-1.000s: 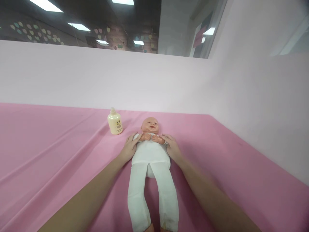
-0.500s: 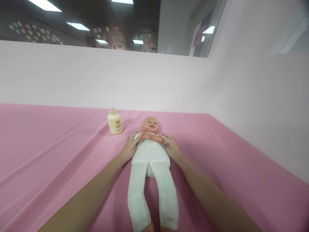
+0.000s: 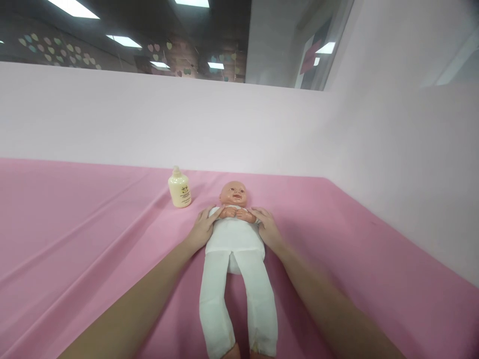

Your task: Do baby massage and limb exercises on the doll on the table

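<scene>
A baby doll [image 3: 235,237] in white clothes lies on its back on the pink cloth, its head away from me and its two small hands together on its chest. My left hand [image 3: 203,227] rests against the doll's upper arm and shoulder on the left, fingers apart. On the other side my right hand [image 3: 267,227] touches the doll's other arm near the shoulder, its fingers spread too. Neither hand is closed around anything. The doll's feet are partly cut off by the bottom edge of the view.
A pale yellow pump bottle [image 3: 180,189] stands to the left of the doll's head. The pink cloth [image 3: 112,214] has long folds on the left. Behind it rises a white wall [image 3: 149,119] with a window [image 3: 209,40] above; another white wall borders the right side.
</scene>
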Available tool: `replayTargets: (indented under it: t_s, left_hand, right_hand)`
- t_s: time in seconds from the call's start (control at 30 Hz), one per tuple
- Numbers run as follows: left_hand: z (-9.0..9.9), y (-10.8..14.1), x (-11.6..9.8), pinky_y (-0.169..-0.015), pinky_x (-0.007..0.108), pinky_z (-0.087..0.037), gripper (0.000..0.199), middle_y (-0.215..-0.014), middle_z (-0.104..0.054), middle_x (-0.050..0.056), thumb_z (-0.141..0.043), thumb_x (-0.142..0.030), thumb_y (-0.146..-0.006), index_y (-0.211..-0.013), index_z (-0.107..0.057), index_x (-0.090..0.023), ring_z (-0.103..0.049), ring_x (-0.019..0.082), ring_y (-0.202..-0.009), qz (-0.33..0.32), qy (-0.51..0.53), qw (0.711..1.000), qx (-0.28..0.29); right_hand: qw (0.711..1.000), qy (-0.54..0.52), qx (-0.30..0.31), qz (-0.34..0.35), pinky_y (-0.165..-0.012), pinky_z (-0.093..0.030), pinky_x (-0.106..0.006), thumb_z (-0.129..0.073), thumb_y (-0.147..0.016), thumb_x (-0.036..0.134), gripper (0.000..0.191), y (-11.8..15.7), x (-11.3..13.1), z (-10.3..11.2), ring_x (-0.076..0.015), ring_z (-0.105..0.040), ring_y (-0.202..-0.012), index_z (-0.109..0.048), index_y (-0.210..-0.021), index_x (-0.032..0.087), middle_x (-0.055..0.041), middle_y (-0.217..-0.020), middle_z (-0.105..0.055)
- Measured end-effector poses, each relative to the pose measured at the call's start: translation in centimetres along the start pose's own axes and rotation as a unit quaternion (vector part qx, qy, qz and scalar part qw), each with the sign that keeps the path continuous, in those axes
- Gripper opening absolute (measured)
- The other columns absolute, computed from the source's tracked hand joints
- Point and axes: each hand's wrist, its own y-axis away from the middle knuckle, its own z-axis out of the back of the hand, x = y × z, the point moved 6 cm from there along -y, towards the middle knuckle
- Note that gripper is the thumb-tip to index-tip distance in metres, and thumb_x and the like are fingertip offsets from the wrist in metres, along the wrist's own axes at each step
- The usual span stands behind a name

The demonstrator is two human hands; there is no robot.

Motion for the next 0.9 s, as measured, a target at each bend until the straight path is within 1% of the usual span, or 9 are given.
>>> replayTargets:
  t_s: [0.17, 0.37, 0.57, 0.7, 0.9]
  left_hand:
    - [0.14, 0.0, -0.45, -0.112, 0.055, -0.032, 0.068, -0.143, -0.038, 0.007, -0.034, -0.008, -0.089, -0.15, -0.034, -0.038, -0.034, 0.03, -0.131, -0.009, -0.004, 1.0, -0.004]
    - [0.23, -0.03, -0.65, -0.112, 0.052, -0.032, 0.069, -0.141, -0.041, 0.007, -0.035, -0.008, -0.088, -0.15, -0.035, -0.038, -0.035, 0.029, -0.131, -0.008, 0.003, 1.0, -0.005]
    - [0.11, 0.01, -0.63, -0.112, 0.053, -0.031, 0.069, -0.142, -0.038, 0.007, -0.033, -0.008, -0.089, -0.15, -0.033, -0.038, -0.034, 0.029, -0.131, -0.008, -0.002, 1.0, 0.002]
    - [0.08, 0.05, -0.76, -0.113, 0.053, -0.031, 0.069, -0.142, -0.037, 0.007, -0.032, -0.008, -0.089, -0.151, -0.032, -0.038, -0.033, 0.03, -0.131, -0.004, -0.006, 1.0, 0.009]
    - [0.09, 0.05, -0.8, -0.113, 0.053, -0.03, 0.066, -0.143, -0.036, 0.008, -0.031, -0.009, -0.091, -0.151, -0.032, -0.037, -0.032, 0.03, -0.132, 0.0, -0.006, 1.0, 0.014]
  right_hand:
    - [1.0, 0.004, -0.001, -0.001, -0.11, -0.039, -0.042, -0.033, -0.07, -0.006, 0.075, 0.0, -0.28, -0.09, -0.0194, -0.05, -0.122, -0.063, -0.128, 0.03, -0.004, -0.129, -0.059]
    - [1.0, 0.01, -0.003, 0.001, -0.11, -0.038, -0.044, -0.032, -0.07, -0.006, 0.075, 0.04, -0.49, -0.13, -0.0197, -0.049, -0.123, -0.062, -0.129, 0.03, -0.0041, -0.13, -0.058]
    - [1.0, 0.013, -0.001, -0.002, -0.112, -0.037, -0.044, -0.033, -0.071, -0.005, 0.075, 0.08, -0.49, -0.1, -0.02, -0.049, -0.124, -0.061, -0.13, 0.03, -0.0035, -0.13, -0.058]
    - [1.0, 0.015, -0.002, -0.003, -0.111, -0.037, -0.044, -0.033, -0.073, -0.004, 0.071, 0.08, -0.29, -0.02, -0.021, -0.048, -0.123, -0.062, -0.129, 0.029, -0.0048, -0.13, -0.058]
    - [1.0, 0.012, 0.005, -0.006, -0.112, -0.037, -0.044, -0.032, -0.072, -0.005, 0.075, 0.12, -0.23, -0.08, -0.0201, -0.048, -0.125, -0.06, -0.132, 0.03, -0.0041, -0.131, -0.057]
